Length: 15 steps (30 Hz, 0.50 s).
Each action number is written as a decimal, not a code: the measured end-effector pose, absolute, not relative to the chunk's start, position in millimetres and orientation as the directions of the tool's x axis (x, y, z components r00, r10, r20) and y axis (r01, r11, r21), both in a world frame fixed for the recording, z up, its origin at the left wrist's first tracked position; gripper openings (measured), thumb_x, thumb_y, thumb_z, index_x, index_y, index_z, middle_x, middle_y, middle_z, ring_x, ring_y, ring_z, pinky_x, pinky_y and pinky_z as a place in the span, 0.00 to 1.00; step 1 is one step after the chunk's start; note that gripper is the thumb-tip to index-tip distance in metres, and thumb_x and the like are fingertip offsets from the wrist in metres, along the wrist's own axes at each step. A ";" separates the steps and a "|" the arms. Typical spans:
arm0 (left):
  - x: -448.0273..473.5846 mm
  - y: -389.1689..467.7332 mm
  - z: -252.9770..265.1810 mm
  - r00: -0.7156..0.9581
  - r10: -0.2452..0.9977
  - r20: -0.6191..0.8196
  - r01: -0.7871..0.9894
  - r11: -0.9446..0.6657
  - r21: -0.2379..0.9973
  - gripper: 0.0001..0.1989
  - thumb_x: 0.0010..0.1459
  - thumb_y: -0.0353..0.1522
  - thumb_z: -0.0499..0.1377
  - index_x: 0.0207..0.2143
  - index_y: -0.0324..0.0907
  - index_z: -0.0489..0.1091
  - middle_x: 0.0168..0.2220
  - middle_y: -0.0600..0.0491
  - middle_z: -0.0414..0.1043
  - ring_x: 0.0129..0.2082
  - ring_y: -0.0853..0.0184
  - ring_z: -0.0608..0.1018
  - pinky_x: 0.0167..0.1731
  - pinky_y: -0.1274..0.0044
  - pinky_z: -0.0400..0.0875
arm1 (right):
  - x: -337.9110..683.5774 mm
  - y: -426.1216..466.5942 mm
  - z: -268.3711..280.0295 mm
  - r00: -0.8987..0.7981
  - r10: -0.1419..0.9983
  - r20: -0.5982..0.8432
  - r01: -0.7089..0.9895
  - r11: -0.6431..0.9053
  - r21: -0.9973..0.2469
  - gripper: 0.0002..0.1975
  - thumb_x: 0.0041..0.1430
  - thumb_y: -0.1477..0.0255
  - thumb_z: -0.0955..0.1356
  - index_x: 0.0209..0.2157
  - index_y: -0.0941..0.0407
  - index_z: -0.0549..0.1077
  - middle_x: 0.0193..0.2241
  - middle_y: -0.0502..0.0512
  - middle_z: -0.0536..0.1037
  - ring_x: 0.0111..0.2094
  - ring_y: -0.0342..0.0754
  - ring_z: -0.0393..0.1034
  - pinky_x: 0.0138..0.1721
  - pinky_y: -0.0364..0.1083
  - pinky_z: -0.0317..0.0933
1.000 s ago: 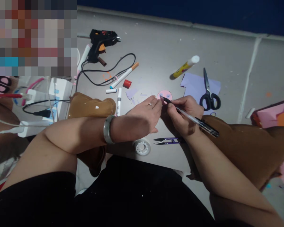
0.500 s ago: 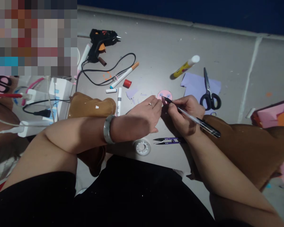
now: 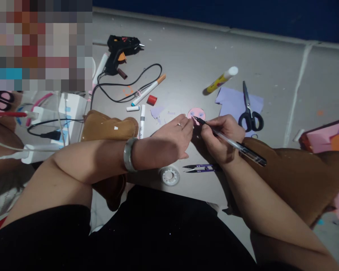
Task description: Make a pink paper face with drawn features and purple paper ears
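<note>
My right hand [image 3: 224,133] is closed around a clear-barrelled pen [image 3: 228,141], its tip at the surface of a small round pink paper cutout [image 3: 198,113]. Two bluish eye-like marks show on the cutout, and its lower part is hidden by my hands. On the cutout's left edge rest the fingertips of my left hand [image 3: 176,137], its fingers stretched out and lying flat. Purple thread snips [image 3: 199,168] and a round white tape roll [image 3: 170,175] lie nearer to me, below the hands.
Black scissors [image 3: 250,113] lie on purple paper [image 3: 228,99] at the right, near a yellow glue stick [image 3: 222,79]. A corded glue gun [image 3: 120,52], markers [image 3: 149,89] and a red cap [image 3: 151,99] are at the upper left. Power strips [image 3: 42,118] stand far left.
The pen has tilted a little, its rear end swinging slightly right and down. My left hand and the pink cutout have hardly moved.
</note>
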State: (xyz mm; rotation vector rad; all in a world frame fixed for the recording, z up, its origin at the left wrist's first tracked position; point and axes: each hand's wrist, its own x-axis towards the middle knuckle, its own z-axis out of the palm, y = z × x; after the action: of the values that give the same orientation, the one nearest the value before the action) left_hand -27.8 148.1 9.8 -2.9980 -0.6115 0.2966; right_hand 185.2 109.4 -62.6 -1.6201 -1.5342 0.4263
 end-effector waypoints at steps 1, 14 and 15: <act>-27.5 148.4 10.1 0.901 0.394 -0.182 0.382 -0.919 -0.096 0.44 0.79 0.50 0.54 0.76 0.17 0.62 0.77 0.25 0.68 0.77 0.44 0.73 0.81 0.60 0.58 | 185.2 109.4 -62.4 0.187 0.940 0.286 0.652 0.099 -0.751 0.06 0.63 0.62 0.74 0.36 0.49 0.78 0.29 0.52 0.82 0.27 0.52 0.76 0.32 0.52 0.73; -27.9 148.5 13.8 0.895 0.389 -0.219 0.386 -0.921 -0.059 0.44 0.80 0.49 0.54 0.77 0.16 0.60 0.78 0.24 0.65 0.79 0.42 0.70 0.82 0.58 0.56 | 182.6 111.6 -65.9 0.194 0.927 0.321 0.643 0.126 -0.755 0.05 0.64 0.64 0.73 0.37 0.49 0.77 0.28 0.51 0.81 0.26 0.50 0.74 0.30 0.51 0.72; -28.2 148.6 13.3 0.897 0.388 -0.214 0.385 -0.921 -0.056 0.44 0.80 0.49 0.54 0.77 0.16 0.60 0.78 0.24 0.65 0.79 0.42 0.70 0.82 0.58 0.56 | 182.4 111.7 -65.6 0.198 0.928 0.317 0.644 0.121 -0.755 0.05 0.63 0.64 0.73 0.37 0.49 0.76 0.28 0.50 0.80 0.26 0.50 0.74 0.30 0.51 0.72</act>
State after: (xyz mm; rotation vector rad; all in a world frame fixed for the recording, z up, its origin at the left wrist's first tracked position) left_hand -28.2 148.6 13.3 -3.0474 -0.6205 0.3482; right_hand 182.4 111.7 -65.6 -1.6018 -1.5250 0.4095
